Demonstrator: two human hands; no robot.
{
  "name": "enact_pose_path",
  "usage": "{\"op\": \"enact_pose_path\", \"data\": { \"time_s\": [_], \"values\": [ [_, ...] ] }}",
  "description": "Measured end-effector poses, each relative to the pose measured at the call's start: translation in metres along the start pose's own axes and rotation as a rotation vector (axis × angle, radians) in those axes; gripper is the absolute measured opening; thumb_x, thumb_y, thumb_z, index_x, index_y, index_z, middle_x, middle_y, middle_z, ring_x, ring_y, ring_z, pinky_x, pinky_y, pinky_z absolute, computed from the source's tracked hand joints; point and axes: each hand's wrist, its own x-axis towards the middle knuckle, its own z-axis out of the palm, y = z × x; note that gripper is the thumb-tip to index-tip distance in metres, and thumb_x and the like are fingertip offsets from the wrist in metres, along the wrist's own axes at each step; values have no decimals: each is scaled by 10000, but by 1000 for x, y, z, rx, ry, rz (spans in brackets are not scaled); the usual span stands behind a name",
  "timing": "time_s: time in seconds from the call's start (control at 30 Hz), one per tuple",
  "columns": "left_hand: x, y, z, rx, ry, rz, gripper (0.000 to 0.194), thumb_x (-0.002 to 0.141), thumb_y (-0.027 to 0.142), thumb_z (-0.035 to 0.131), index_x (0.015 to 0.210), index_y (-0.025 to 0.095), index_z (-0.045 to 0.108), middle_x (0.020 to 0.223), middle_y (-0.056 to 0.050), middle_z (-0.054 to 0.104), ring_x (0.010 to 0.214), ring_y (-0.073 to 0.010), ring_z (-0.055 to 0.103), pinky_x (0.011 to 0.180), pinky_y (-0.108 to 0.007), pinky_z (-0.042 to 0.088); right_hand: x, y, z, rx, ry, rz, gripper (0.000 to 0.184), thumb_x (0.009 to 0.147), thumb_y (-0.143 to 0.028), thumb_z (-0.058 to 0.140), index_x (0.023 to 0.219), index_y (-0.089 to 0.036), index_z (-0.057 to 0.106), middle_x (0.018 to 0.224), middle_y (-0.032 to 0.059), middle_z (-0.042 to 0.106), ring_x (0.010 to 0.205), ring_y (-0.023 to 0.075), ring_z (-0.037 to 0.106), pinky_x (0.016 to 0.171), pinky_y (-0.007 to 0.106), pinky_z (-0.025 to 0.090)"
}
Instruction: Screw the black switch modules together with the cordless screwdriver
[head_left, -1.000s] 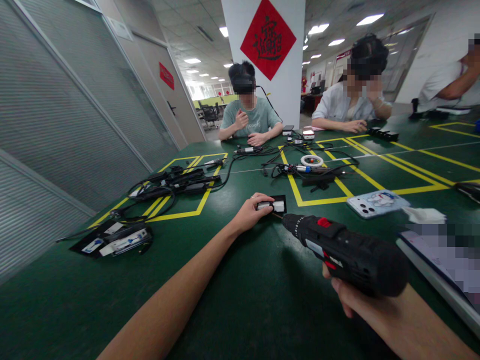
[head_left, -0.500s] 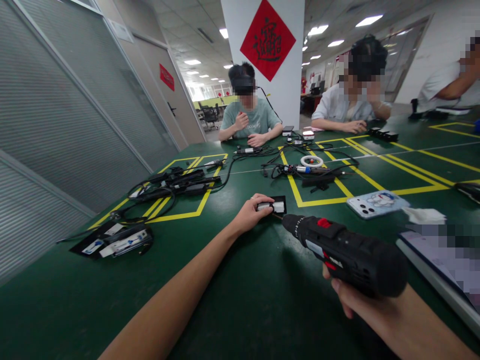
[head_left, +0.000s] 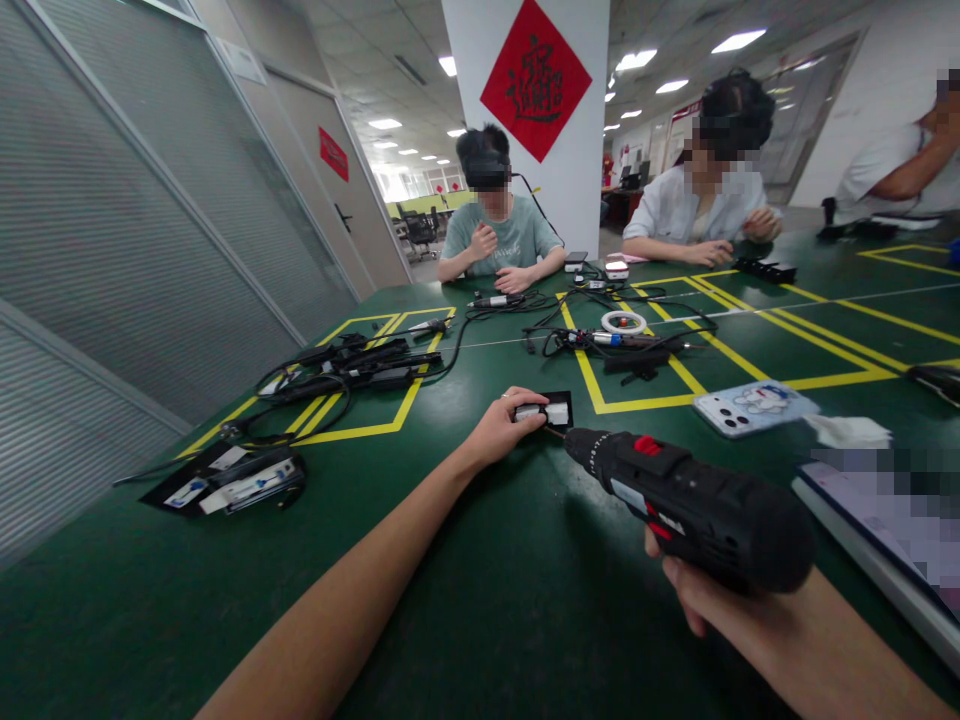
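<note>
My right hand point(head_left: 694, 590) is wrapped round the handle of a black and red cordless drill point(head_left: 675, 500), which points left and away from me. The thin bit in its chuck reaches to the near side of a small white-and-silver block point(head_left: 556, 412) on a black flat piece point(head_left: 568, 398). My left hand point(head_left: 504, 428) is closed on the left part of that block, fingers over its top and the thumb at the near side. Whether the bit touches the block or sits in a screw, I cannot tell.
Cables and black parts point(head_left: 360, 365) lie at the left, with a black case point(head_left: 255, 480) nearer. A phone point(head_left: 754, 407), tissue point(head_left: 851, 432) and laptop-like slab point(head_left: 885, 540) are at the right. A tape roll point(head_left: 623, 322) lies beyond. Several people sit across the green table point(head_left: 480, 620).
My hands, the drill and the block stay where they were. Across the table, the person at the right has lowered a raised hand from the face.
</note>
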Motion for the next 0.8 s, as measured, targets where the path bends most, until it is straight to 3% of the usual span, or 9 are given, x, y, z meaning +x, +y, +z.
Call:
{"op": "enact_pose_path", "data": {
  "time_s": [0.2,0.37,0.63,0.8],
  "values": [
    [0,-1,0,5,0,-2,298,858,314,552,1110,157,563,1182,-94,551,1044,-239,546,872,-460,471,0,-6,0,79,-56,36,63,693,-297,621,653,-261,654,628,-19,676,624,175,644,579,227,509],
    [0,0,0,5,1,2,293,858,312,552,1106,157,566,1180,-93,552,1049,-240,543,875,-461,470,-1,-14,0,124,-118,30,119,734,-291,568,772,-259,676,556,-15,638,586,180,638,540,244,497],
    [0,1,0,2,5,-6,293,858,316,550,1105,158,565,1180,-93,552,1051,-240,542,878,-462,467,-1,-3,1,-12,23,-26,72,676,-304,618,614,-274,639,556,-33,652,643,186,647,579,224,504],
    [-1,2,0,2,2,-19,295,858,314,551,1107,157,564,1179,-93,551,1042,-238,546,871,-458,471,0,-3,3,-48,35,-43,69,660,-317,620,617,-266,638,536,-36,645,613,184,639,566,226,499]
  ]
}}
